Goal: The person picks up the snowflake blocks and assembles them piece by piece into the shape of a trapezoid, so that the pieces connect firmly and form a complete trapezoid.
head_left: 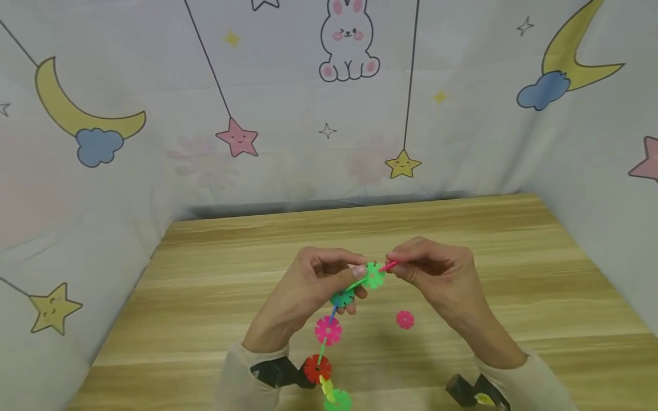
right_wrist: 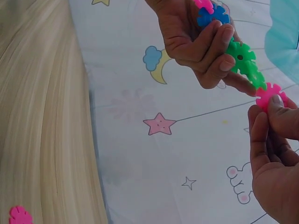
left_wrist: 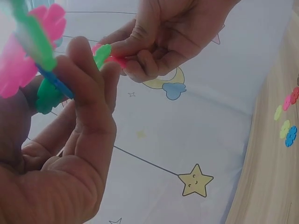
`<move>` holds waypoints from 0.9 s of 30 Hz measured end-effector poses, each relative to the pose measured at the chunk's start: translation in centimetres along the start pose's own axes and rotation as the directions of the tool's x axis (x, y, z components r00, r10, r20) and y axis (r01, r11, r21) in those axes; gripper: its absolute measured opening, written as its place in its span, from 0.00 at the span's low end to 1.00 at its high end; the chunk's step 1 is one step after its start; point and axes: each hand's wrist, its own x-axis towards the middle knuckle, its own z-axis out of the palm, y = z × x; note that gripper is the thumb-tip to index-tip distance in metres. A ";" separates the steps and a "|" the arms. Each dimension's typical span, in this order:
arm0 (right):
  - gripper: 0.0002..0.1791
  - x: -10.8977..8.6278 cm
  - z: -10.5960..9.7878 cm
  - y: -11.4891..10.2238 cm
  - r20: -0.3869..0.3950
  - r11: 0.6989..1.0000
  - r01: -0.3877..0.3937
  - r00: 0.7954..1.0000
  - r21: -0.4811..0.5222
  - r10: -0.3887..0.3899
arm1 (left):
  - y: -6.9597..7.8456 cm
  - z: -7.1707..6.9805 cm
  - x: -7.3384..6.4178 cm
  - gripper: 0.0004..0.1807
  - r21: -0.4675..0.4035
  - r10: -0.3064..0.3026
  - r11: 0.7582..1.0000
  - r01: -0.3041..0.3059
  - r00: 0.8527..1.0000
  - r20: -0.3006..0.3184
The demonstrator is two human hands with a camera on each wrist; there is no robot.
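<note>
Below the left hand (head_left: 319,279), which pinches it, the chain (head_left: 321,331) trails; beside this grip, the right hand (head_left: 437,271) pinches a pink disc (head_left: 392,266). Both seem light, stiff, best held by flat faces.

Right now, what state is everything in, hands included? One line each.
Left hand: gripping the disc chain near its green end disc.
Disc chain: linked, trailing from the left hand.
Right hand: pinching the held pink disc.
Held pink disc: meeting the green end disc; whether fully slotted, can't tell.
Loose pink disc: flat on the table, unattached.
Other discs: lying on the table.
Printed cloth: hanging behind the table.
</note>
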 end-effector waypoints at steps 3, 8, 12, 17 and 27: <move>0.10 0.0 -0.1 -0.2 0.008 1.000 -0.022 1.000 0.009 0.022 | 0.0 0.0 0.0 0.14 0.018 0.020 1.000 -0.020 1.000 0.001; 0.12 0.1 -0.2 -0.3 0.006 0.999 -0.033 0.999 0.026 0.033 | 0.1 0.0 0.1 0.14 0.030 0.055 0.998 -0.055 0.998 0.011; 0.12 0.1 -0.2 -0.3 0.002 0.999 -0.026 1.000 0.036 0.026 | 0.0 0.1 0.2 0.14 0.023 0.059 0.998 -0.060 0.998 0.014; 0.13 -0.1 0.0 -0.3 -0.009 0.999 -0.049 0.999 0.020 0.049 | -0.1 0.3 0.1 0.13 0.003 0.045 0.999 -0.045 0.999 0.007; 0.12 -0.1 0.2 -0.3 -0.028 0.999 -0.039 0.999 0.002 0.039 | 0.1 0.5 0.1 0.13 0.005 0.040 0.999 -0.040 0.999 -0.019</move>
